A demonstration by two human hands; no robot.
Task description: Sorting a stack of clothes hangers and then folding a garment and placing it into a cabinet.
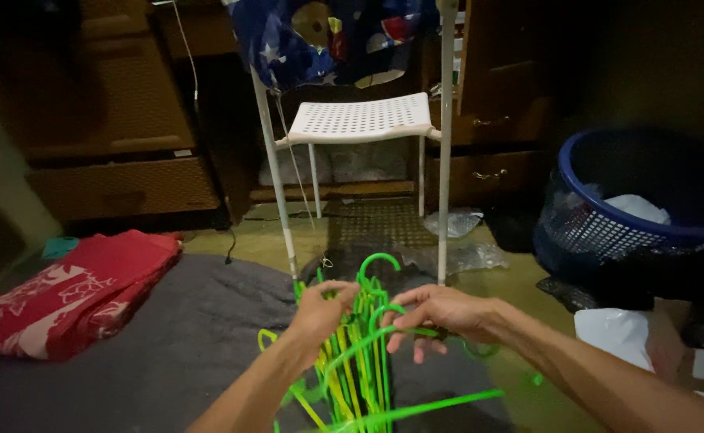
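1. A bundle of bright green plastic hangers (pixel 360 353) sits between the two hands, low in the middle of the view, over a grey cloth (pixel 167 345) on the floor.
2. The bundle's long axis runs roughly up and down in the picture: the hooks point away from the person, toward the white chair (pixel 364 120), and the bodies run back toward the person and fan out below the fingers.
3. One hook (pixel 377 263) rises clear above the fingertips, curling over to the right.
4. The left hand (pixel 320 309) has its fingers curled closed round the upper part of the bundle, just below the hooks.
5. The right hand (pixel 440 313) pinches a single hanger's neck, thumb and forefinger together; its other fingers hang loosely bent beneath.
6. One long green bar (pixel 440 401) slants out to the right, below the right hand's fingers.
7. How many hangers there are cannot be told: the strands overlap, and the bottom of the bundle is cut off by the frame's lower edge.
8. The left palm is hidden; only the back of that hand shows.
9. Well to the left of the fingers lies a folded red cloth (pixel 79 293); well to the right stands a blue basket (pixel 632 208), its contents dim.
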